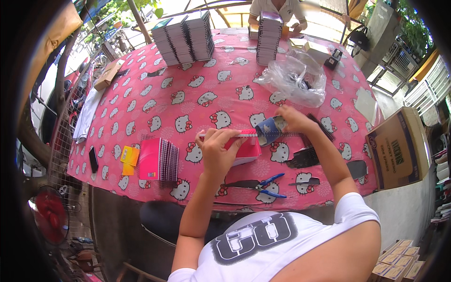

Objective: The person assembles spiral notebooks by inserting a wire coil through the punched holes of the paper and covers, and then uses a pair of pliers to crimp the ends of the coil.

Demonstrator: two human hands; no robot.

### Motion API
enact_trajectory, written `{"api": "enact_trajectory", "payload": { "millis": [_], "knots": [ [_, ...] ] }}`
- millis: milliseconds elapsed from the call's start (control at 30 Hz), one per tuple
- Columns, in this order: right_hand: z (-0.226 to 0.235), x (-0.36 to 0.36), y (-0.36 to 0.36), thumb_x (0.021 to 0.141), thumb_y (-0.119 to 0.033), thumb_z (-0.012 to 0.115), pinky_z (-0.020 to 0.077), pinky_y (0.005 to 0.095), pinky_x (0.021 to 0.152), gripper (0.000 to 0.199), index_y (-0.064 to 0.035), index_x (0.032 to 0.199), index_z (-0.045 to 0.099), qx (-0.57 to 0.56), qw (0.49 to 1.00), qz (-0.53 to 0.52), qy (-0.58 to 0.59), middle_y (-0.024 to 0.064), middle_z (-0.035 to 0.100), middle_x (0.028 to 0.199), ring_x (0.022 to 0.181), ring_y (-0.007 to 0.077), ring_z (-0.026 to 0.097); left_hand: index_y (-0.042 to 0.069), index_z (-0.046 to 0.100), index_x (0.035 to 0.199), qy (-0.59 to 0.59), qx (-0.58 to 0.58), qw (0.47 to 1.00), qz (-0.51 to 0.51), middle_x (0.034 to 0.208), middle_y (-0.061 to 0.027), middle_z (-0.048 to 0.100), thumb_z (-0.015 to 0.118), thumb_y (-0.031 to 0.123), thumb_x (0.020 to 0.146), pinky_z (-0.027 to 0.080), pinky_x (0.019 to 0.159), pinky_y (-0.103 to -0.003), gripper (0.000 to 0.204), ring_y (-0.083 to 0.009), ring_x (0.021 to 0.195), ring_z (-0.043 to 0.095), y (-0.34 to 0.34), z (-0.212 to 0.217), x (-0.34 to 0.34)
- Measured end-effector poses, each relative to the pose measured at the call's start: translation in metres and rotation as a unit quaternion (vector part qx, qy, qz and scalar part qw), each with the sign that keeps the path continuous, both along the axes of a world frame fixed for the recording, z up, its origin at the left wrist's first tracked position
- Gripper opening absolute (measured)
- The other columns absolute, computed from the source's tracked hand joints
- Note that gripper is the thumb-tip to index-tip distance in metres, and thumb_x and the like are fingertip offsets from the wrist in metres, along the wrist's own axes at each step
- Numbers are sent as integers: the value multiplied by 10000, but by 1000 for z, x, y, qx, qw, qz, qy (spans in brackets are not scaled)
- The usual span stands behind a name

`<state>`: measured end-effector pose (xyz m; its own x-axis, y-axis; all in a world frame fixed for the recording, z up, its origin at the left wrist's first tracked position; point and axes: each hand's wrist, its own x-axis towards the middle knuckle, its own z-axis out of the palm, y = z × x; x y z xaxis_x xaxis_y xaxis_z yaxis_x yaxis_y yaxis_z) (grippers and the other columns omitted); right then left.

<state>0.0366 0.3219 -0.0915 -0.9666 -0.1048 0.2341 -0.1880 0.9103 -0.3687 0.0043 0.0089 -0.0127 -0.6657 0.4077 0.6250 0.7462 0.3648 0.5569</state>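
Note:
My left hand (218,146) is closed around a pink notebook (250,133), held with its punched edge turned to the right. Below it lies another pink-covered notebook or small stack (249,149). My right hand (293,119) has its fingers curled over the far right end of a blue denim-covered roll (268,132). This roll sits against the right end of the held notebook. A dark spiral coil (295,135) runs from the roll under my right forearm. Whether the coil is threaded into the notebook's holes, I cannot tell.
Pliers with blue handles (268,185) and a knife-like tool (305,182) lie nearby. Black coils (304,158) rest by my right forearm. Spiral-bound pink notebooks (159,160) stand left. Notebook stacks (183,38), a plastic bag (296,80) and another person (277,8) are farther back.

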Motion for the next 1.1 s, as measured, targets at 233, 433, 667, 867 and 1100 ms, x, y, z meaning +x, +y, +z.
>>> {"api": "enact_trajectory", "payload": {
  "millis": [233,433,667,867,1100],
  "knots": [
    [6,1,-17,750,-95,639,513,449,785,306,-82,1044,555,24,987,-144,-65,134,657,975,951,346,631,93,700,821,24,21,999,21,806,-25,669,849,224,644,432,808,-376,266,-214,878,589,7,-3,-2],
    [76,-8,-32,715,-65,678,510,377,762,344,-41,1049,600,-328,941,79,27,105,672,948,887,277,662,67,692,821,14,14,1000,10,794,-48,665,861,199,623,471,773,-363,292,-226,865,594,8,0,-9],
    [70,-11,-24,618,19,683,521,325,756,452,-15,1064,614,-282,953,87,70,57,671,891,875,227,668,68,676,838,-49,26,997,-48,810,-70,632,843,185,633,462,818,-394,290,-267,887,585,9,5,-21],
    [110,-14,-61,595,54,681,521,296,731,476,-9,1063,620,-499,858,34,-121,61,671,914,852,144,650,26,669,939,-100,75,992,33,888,-80,636,828,102,689,516,802,-342,305,-202,910,626,-10,2,-20],
    [96,-46,-74,624,72,675,524,288,742,497,-2,1111,609,-243,968,65,-3,71,677,956,835,159,643,-14,660,1062,-387,319,862,-75,984,-63,685,703,-42,812,535,750,-230,255,-98,877,638,-27,-20,-25]
  ]
}}
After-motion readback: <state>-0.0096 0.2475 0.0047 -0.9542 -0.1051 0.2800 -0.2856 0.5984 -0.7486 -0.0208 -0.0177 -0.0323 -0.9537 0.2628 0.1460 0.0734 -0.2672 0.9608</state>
